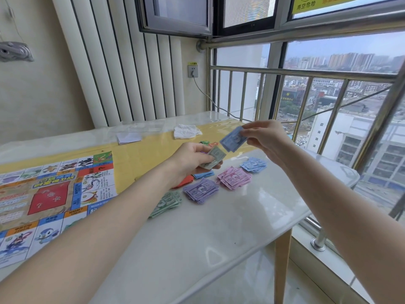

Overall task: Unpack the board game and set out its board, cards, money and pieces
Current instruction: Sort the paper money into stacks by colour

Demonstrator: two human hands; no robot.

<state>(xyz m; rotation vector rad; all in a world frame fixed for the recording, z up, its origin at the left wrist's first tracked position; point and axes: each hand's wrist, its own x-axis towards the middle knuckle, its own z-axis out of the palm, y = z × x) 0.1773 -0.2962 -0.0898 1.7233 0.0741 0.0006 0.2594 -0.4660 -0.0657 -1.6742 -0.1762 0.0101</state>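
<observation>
left hand point(192, 157) grips a small stack of grey-green paper money point(213, 157) | right hand point(266, 137) pinches one blue paper bill point(233, 139), just beside the left | under the hands: purple point(200, 190), pink point(234, 177), light-blue point(254, 164) and green point(167, 202) money piles on the white table point(219, 233) | colourful paper game board point(50, 200) lies left of the left arm

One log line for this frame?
phase: sorting money | left hand: holds note stack | right hand: pinches blue note | board: unfolded
</observation>
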